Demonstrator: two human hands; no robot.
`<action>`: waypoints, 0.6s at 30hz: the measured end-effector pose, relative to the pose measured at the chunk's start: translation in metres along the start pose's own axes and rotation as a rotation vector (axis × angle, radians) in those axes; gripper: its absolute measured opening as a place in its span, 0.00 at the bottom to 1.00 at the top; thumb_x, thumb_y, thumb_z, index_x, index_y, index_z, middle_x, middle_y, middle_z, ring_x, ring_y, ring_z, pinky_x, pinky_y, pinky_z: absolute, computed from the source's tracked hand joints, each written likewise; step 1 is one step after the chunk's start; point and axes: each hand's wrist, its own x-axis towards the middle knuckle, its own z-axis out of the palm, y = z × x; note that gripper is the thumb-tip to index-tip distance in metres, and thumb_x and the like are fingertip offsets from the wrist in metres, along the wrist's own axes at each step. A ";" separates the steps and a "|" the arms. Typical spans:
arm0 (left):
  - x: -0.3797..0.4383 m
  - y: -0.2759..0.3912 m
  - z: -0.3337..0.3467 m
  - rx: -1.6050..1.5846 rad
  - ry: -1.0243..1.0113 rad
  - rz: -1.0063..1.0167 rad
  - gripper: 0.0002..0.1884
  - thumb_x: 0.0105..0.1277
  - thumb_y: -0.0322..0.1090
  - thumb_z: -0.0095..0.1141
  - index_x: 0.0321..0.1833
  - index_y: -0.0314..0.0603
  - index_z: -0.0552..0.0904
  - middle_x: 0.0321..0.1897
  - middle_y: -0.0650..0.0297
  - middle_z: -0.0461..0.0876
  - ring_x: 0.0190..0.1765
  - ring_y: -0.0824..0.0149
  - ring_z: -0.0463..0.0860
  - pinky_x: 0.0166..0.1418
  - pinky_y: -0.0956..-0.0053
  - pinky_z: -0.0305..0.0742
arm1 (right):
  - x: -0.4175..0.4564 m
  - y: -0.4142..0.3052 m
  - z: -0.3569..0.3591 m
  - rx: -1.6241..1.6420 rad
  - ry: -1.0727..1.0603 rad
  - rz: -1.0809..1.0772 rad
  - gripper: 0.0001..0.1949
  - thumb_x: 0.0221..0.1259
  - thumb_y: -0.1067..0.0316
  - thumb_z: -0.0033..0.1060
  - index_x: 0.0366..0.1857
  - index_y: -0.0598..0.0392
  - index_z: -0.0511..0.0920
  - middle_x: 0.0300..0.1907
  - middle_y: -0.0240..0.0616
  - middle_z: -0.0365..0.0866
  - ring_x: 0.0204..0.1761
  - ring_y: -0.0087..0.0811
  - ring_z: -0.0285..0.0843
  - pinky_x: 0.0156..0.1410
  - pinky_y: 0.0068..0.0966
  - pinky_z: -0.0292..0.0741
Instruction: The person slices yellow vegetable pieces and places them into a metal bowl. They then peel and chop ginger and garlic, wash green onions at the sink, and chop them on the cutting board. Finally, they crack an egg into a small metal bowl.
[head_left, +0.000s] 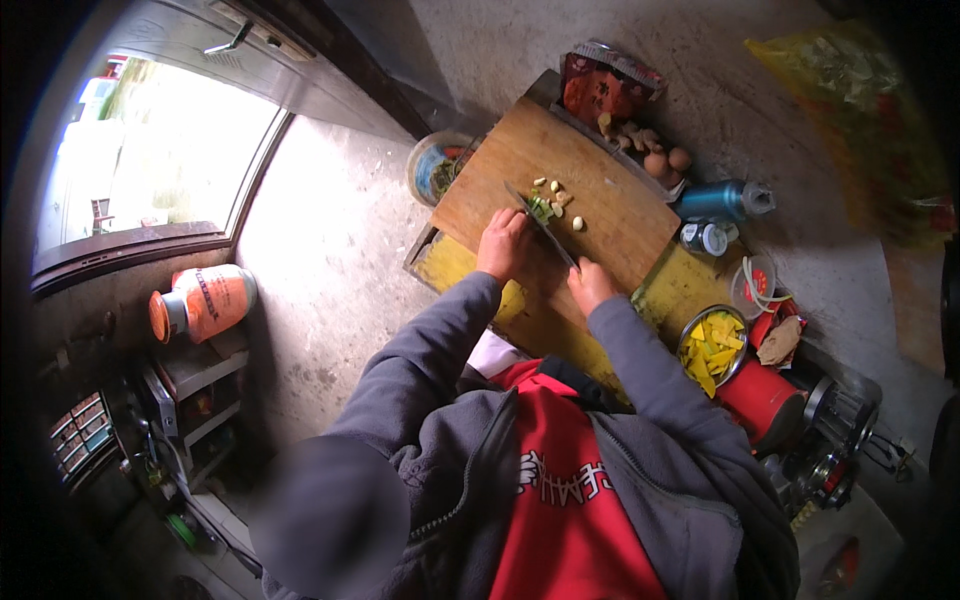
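My right hand (592, 286) grips the handle of a kitchen knife (553, 240), whose blade slants across a wooden cutting board (517, 142). Beside the blade, my left hand (504, 244) rests on the board with its fingers curled; whether anything is under them is hidden. Chopped green vegetable pieces (538, 208) lie against the far side of the blade. Around them are several pale peeled garlic cloves (577, 223), apart from the knife.
A metal bowl of yellow slices (712, 341) stands at right, near a red canister (761, 405). Eggs (656, 165), ginger (637, 139), a blue bottle (720, 200) and a small jar (705, 238) line the wall. A bucket (420, 169) sits behind the board's left corner.
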 end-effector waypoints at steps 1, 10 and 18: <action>-0.001 0.001 0.000 -0.023 -0.011 -0.003 0.11 0.53 0.27 0.62 0.40 0.39 0.78 0.42 0.55 0.78 0.49 0.50 0.76 0.53 0.61 0.75 | 0.006 0.003 0.009 0.024 0.029 -0.006 0.13 0.62 0.60 0.56 0.33 0.61 0.76 0.30 0.58 0.80 0.36 0.59 0.79 0.40 0.48 0.76; -0.008 0.017 0.001 -0.076 0.010 -0.089 0.14 0.53 0.28 0.64 0.43 0.38 0.78 0.44 0.53 0.77 0.51 0.47 0.76 0.54 0.61 0.75 | 0.001 0.017 0.001 0.276 0.069 -0.035 0.11 0.59 0.63 0.60 0.33 0.62 0.77 0.28 0.55 0.81 0.34 0.53 0.82 0.39 0.41 0.77; -0.017 0.007 -0.014 0.013 0.047 -0.017 0.13 0.55 0.30 0.64 0.42 0.38 0.78 0.42 0.55 0.78 0.49 0.49 0.76 0.52 0.61 0.75 | -0.031 -0.003 -0.009 -0.021 -0.023 -0.028 0.12 0.61 0.60 0.56 0.34 0.59 0.77 0.30 0.57 0.81 0.37 0.59 0.80 0.41 0.50 0.76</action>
